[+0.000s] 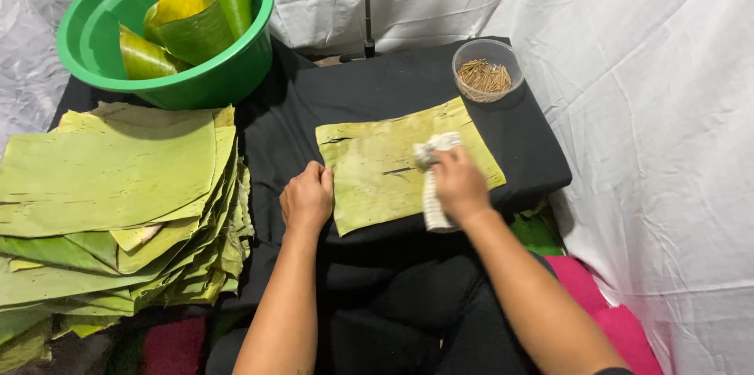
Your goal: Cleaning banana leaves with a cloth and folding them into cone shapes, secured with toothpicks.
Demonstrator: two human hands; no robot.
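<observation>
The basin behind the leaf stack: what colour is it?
Bright green basin, seen in the head view.

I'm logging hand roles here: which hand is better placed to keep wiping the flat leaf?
The right hand: it already holds the white cloth on the banana leaf. The left hand rests fisted on the leaf's left edge, likely steadying it.
</observation>
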